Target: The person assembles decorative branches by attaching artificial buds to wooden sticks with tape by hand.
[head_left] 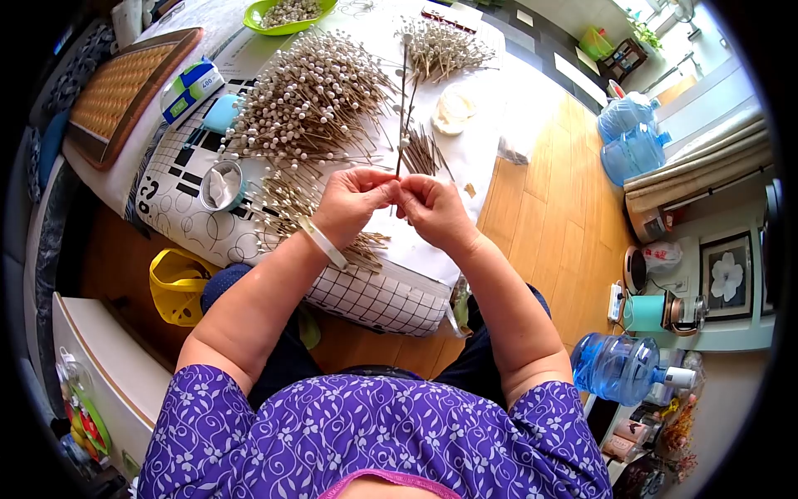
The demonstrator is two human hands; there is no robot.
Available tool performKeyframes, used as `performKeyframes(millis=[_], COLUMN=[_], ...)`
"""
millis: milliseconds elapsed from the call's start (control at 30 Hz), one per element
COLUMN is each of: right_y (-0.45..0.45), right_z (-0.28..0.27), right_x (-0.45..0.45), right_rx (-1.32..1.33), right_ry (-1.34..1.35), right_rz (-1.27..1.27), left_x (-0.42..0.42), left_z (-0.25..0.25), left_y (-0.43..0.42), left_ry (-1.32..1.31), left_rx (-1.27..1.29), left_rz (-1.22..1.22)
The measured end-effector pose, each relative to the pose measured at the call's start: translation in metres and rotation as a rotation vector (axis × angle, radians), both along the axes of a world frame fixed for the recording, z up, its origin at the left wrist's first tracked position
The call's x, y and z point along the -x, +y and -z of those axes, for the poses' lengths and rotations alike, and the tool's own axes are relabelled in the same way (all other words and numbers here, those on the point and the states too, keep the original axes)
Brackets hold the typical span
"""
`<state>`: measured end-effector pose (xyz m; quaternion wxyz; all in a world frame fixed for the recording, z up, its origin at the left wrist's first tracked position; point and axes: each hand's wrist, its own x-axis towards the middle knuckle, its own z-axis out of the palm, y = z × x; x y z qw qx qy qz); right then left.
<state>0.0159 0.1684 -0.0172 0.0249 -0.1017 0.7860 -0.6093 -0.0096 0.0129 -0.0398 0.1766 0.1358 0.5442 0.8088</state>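
My left hand (357,204) and my right hand (434,208) meet over the near part of the table, fingertips pinched on a thin dark stem (403,108) that stands up between them. Small pale beads show along the stem and at its top. Beyond my left hand lies a large heap of white-tipped stems (312,96), and a smaller bunch (287,208) spreads beside and under my left wrist. Bare brown sticks (422,155) lie just behind my right hand. Farther back is another white-tipped bunch (445,50).
A round white dish (454,111) sits right of the sticks. A cup with white contents (222,185), a blue box (222,114) and a tissue pack (193,91) are at left. A green bowl (289,17) stands at the back. A yellow basket (179,285) is below the table edge.
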Motion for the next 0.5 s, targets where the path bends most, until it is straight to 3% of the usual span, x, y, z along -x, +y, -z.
performKeyframes(millis=[67,133,333,433,500], right_y=[-0.001,-0.001,0.005,0.013,0.018], right_z=[-0.006,-0.010,-0.008,-0.017,-0.017], right_x=[-0.002,-0.003,0.000,0.003,0.007], right_rx=[0.003,-0.058,0.098,0.042,0.075], right_ry=[-0.022,-0.047,-0.181,-0.291,-0.208], right_rz=[-0.022,-0.024,-0.105,-0.174,-0.138], left_x=[0.000,0.004,0.002,0.001,-0.002], left_z=[-0.005,-0.002,-0.006,-0.009,-0.013], left_y=[0.000,-0.003,-0.002,-0.003,-0.002], left_ry=[-0.026,0.143,0.062,0.051,0.046], left_rx=[-0.039,0.191,0.244,0.220,0.201], left_rz=[-0.005,-0.071,-0.083,-0.044,-0.026])
